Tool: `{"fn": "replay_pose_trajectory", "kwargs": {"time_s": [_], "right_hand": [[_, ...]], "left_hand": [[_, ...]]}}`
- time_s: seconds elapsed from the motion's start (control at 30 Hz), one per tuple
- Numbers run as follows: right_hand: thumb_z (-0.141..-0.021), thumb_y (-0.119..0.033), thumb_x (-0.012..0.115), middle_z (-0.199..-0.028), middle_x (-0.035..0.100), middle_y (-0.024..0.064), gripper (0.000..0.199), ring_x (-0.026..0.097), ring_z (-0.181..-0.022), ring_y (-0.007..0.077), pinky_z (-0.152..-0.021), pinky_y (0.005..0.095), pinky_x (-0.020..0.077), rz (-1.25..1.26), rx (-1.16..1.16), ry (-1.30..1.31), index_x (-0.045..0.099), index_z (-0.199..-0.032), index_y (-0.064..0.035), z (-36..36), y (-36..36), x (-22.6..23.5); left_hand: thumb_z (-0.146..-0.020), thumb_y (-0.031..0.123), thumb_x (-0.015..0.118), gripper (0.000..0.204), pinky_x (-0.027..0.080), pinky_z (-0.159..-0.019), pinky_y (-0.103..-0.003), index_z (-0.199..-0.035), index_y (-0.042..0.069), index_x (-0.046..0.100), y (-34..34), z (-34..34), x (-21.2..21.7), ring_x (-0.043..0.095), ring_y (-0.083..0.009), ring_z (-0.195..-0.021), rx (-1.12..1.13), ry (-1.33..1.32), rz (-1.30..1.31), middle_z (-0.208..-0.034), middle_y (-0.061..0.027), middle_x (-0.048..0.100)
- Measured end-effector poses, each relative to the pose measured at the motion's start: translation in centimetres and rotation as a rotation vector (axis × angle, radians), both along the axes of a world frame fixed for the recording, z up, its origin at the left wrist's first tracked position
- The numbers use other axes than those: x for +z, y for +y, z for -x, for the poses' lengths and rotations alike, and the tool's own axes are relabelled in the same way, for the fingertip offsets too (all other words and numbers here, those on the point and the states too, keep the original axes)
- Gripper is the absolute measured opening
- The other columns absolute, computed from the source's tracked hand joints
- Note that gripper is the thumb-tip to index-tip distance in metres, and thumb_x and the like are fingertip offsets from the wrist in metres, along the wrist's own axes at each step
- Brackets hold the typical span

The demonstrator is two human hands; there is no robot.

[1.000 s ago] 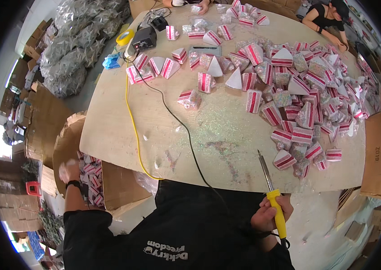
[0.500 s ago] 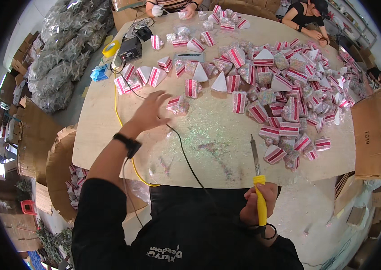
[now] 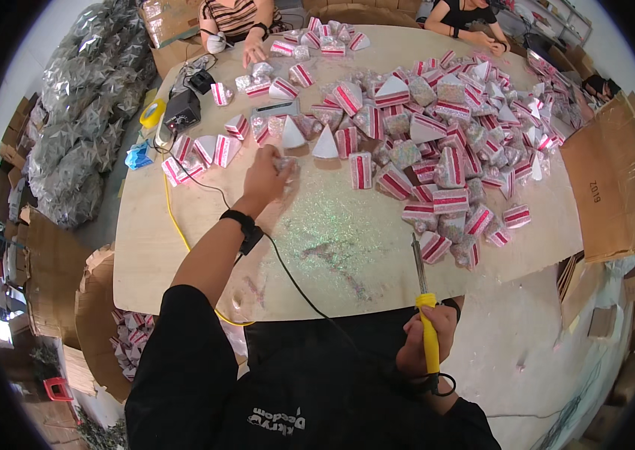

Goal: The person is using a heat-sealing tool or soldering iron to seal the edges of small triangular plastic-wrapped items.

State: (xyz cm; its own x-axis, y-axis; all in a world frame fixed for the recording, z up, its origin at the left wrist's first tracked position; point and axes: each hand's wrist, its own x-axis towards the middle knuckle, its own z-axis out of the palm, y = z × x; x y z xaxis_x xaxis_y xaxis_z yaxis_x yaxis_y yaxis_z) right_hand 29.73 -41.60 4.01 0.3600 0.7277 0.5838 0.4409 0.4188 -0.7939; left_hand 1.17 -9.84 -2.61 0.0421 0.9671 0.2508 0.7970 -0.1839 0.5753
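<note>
My left hand [image 3: 263,178] reaches over the table, its fingers bent around a glittery cake-slice ornament [image 3: 286,166] that they mostly hide. Two white-topped wedges [image 3: 325,144] lie just beyond these fingers. At the near edge of the table, my right hand [image 3: 430,339] is closed around the yellow handle of a soldering iron [image 3: 429,330]. The iron's metal shaft points up and away, with its tip close to the near side of a large heap of pink-and-white cake-slice ornaments [image 3: 449,166]. Loose glitter [image 3: 329,247] covers the tabletop between my hands.
A black control box [image 3: 182,110], yellow tape roll [image 3: 152,113] and blue crumpled item [image 3: 139,155] sit at the left. A black cord [image 3: 296,276] crosses the table. Cardboard boxes [image 3: 609,180] flank it. Two people [image 3: 236,19] sit at the far side.
My left hand has come down and its fingers have closed around an ornament. The view has shifted a little. The right hand keeps hold of the soldering iron.
</note>
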Motion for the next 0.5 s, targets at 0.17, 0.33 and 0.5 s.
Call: {"fn": "replay_pose_trajectory", "kwargs": {"time_s": [0.17, 0.33, 0.5], "right_hand": [[-0.091, -0.005, 0.059, -0.090, 0.054, 0.0141, 0.022, 0.055, -0.064, 0.0160, -0.061, 0.0267, 0.0467, 0.011, -0.050, -0.013, 0.059, -0.112, 0.0009, -1.1, -0.1, -0.4], [-0.089, 0.007, 0.049, -0.091, 0.052, 0.0127, 0.026, 0.052, -0.062, 0.0138, -0.057, 0.0238, 0.0436, 0.013, -0.016, -0.040, 0.056, -0.114, 0.0037, -1.8, -0.2, -0.4], [-0.087, 0.001, 0.058, -0.088, 0.056, 0.0154, 0.025, 0.056, -0.067, 0.0196, -0.064, 0.0283, 0.0473, 0.072, -0.076, 0.004, 0.059, -0.112, 0.0019, -2.3, -0.8, -1.0]], "left_hand": [[-0.091, 0.026, 0.066, 0.028, 0.050, -0.070, -0.033, -0.107, 0.005, 0.057, -1.2, 2.4, -1.9, 0.063, -0.0187, -0.078, 0.155, -0.409, 0.021, -0.093, -0.0095, 0.066], [-0.096, 0.014, 0.058, 0.021, 0.046, -0.069, -0.024, -0.113, 0.002, 0.059, -2.7, 6.4, -4.4, 0.055, -0.0079, -0.076, -0.050, -0.551, 0.130, -0.091, -0.0010, 0.062], [-0.097, 0.014, 0.057, 0.017, 0.045, -0.074, -0.023, -0.109, 0.002, 0.058, -4.3, 5.7, -4.0, 0.054, -0.0070, -0.081, -0.180, -0.618, 0.189, -0.095, -0.0009, 0.060]]}}
